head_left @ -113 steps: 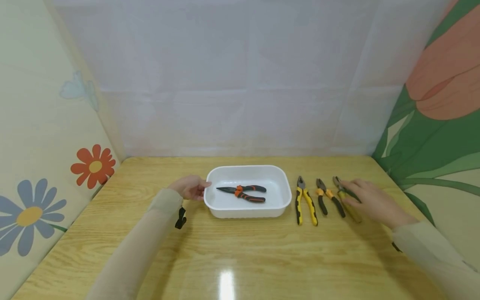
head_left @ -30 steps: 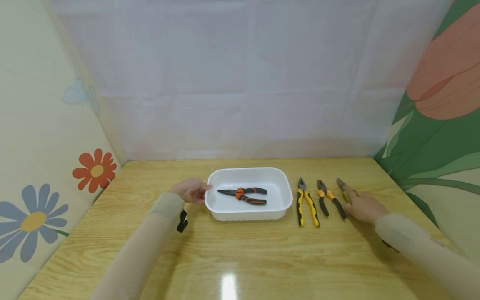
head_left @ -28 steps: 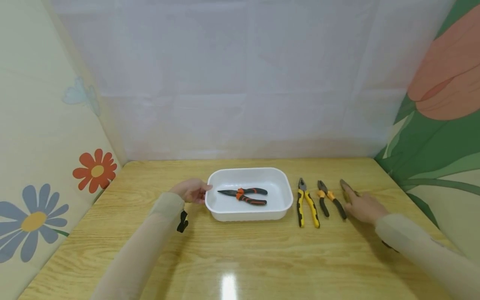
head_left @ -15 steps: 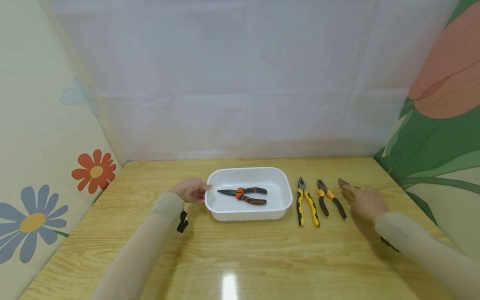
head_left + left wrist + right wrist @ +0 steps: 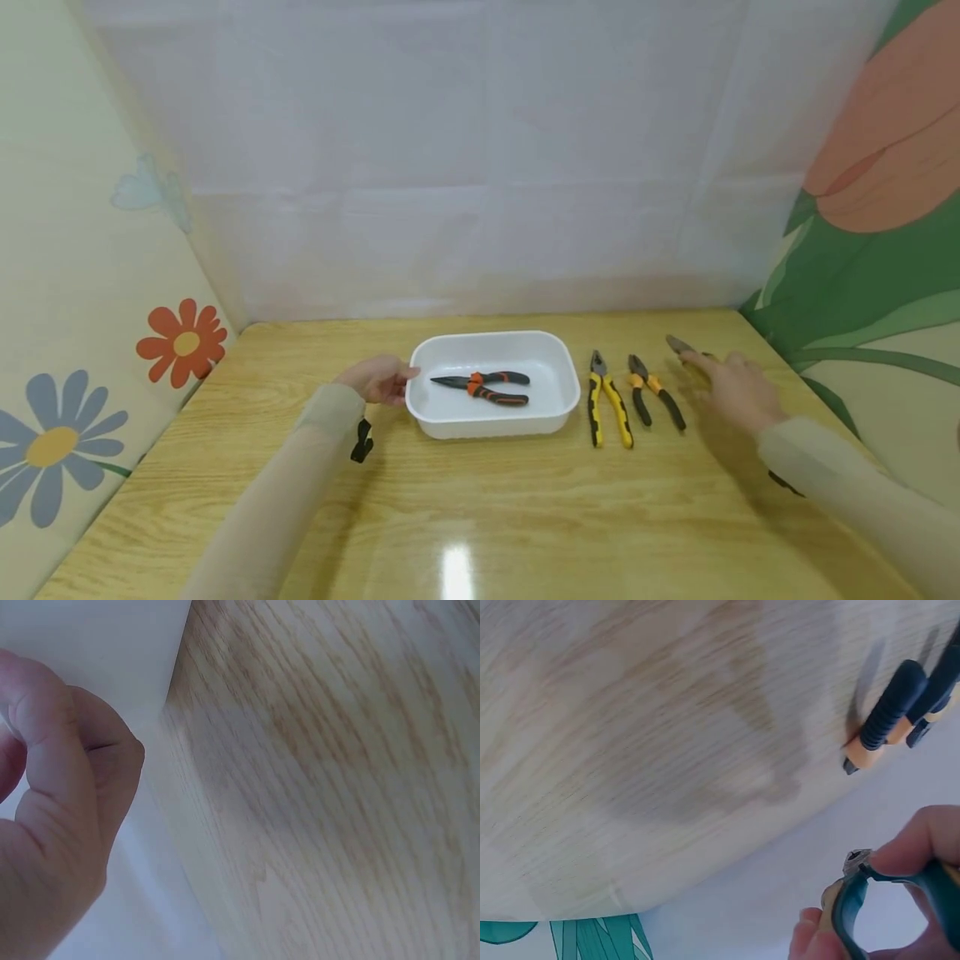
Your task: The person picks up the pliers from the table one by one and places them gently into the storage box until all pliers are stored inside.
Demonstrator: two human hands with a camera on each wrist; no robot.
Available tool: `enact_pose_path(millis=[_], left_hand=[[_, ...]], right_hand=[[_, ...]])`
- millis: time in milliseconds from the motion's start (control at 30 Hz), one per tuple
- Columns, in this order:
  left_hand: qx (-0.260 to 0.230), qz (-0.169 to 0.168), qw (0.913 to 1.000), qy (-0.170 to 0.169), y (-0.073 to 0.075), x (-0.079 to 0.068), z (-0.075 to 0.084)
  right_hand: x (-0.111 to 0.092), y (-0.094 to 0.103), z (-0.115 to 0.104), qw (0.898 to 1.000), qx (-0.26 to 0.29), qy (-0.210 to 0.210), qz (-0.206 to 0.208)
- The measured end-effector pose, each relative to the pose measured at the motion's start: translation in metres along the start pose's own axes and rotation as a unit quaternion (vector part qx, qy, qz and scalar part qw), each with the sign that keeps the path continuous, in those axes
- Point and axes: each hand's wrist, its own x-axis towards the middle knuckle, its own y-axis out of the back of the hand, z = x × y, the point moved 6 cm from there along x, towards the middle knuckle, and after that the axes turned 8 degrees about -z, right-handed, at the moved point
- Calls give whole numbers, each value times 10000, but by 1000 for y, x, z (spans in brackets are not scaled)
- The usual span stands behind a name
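Note:
My left hand (image 5: 378, 381) pinches the left rim of a white plastic tub (image 5: 491, 425); the left wrist view shows my fingers (image 5: 56, 742) curled at its wall. Inside the tub lie long-nose pliers (image 5: 501, 399) with black and orange handles, nose pointing left. At the right, my right hand (image 5: 742, 393) grips pliers (image 5: 678, 344) with dark green and yellowish handles, their head pointing up and left. The right wrist view shows the spread handles (image 5: 847, 915) within my fingers, above the wood. Most of these handles are hidden by the hand in the head view.
Between the tub and my right hand, yellow-and-black pliers (image 5: 608, 398) and smaller orange-and-black pliers (image 5: 655, 392) lie side by side on the wooden table (image 5: 525, 517). A white cloth backdrop (image 5: 480, 167) rises behind the table, with flower-patterned panels on both sides.
My right hand has taken hold of the green-handled pliers at the far right and shifted them slightly up and away. My left hand stays at the tub's rim.

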Motion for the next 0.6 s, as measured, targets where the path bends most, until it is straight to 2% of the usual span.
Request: enact_pose_path(millis=[300,600], left_hand=[[-12,-137,9999,3,-1,3,0],[20,-124,9999,-27,0,1,1]], right_hand=[[-3,13,-12,9996,47,197,185],[-4,20,-31,9996,19,278,85]])
